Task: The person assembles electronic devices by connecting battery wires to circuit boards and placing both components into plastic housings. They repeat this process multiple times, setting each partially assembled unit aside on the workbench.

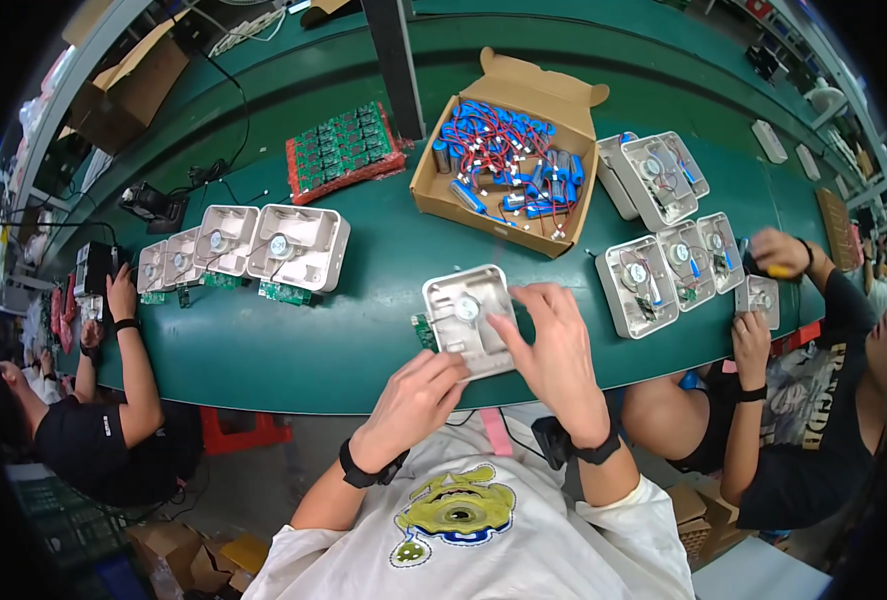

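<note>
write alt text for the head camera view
A person's left hand and right hand are on an open white plastic housing with a pale round disc inside, at a green table. Similar housings lie left and right, and an open brown cardboard box of wired blue cylinders stands behind; a co-worker is on either side.

Bright, even light, sharp centre, green tabletop (389,245) bowed by fisheye distortion, black corners

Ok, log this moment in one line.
left hand: holding grey plastic housing, near-left corner | right hand: at right wall | housing: open side up | left side: green circuit board
</note>
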`<state>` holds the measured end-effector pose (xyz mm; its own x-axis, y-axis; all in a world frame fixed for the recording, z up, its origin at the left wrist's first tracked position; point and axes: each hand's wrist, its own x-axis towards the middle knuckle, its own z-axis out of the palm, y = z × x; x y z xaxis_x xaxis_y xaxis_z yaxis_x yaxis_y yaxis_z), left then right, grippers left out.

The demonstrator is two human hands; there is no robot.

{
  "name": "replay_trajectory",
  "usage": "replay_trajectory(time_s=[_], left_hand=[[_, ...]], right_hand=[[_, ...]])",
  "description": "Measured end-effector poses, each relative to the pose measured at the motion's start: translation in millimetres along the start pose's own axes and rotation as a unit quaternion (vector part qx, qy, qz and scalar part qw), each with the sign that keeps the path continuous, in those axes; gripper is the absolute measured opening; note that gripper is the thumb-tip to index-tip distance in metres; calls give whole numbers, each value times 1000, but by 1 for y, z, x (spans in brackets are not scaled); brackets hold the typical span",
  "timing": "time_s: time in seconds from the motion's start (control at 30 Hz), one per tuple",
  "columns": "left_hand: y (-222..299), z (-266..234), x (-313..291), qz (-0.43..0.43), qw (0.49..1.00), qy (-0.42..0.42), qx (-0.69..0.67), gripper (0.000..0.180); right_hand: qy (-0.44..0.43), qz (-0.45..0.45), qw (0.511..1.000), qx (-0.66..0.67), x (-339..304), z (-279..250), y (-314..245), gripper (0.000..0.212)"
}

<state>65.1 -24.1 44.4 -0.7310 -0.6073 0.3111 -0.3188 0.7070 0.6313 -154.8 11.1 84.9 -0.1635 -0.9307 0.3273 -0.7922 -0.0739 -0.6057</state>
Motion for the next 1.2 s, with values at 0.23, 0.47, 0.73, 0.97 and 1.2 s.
replay_trajectory(time_s=[0.23,0.47,0.73,0.97,1.2], left_hand=[[4,-16,7,-167,970,142,-101,32],[-33,5,31,-258,915,66,-303,32],[-27,13,39,-317,883,16,-345,25],[-21,18,39,-295,875,45,-382,22],[-15,29,32,-228,915,116,-311,20]], right_hand=[[0,113,956,271,0,10,22,23],[9,178,841,510,3,-10,7,22],[-6,203,801,563,0,-23,13,20],[-74,227,817,524,-6,-25,7,17],[-145,156,958,194,-11,5,3,11]])
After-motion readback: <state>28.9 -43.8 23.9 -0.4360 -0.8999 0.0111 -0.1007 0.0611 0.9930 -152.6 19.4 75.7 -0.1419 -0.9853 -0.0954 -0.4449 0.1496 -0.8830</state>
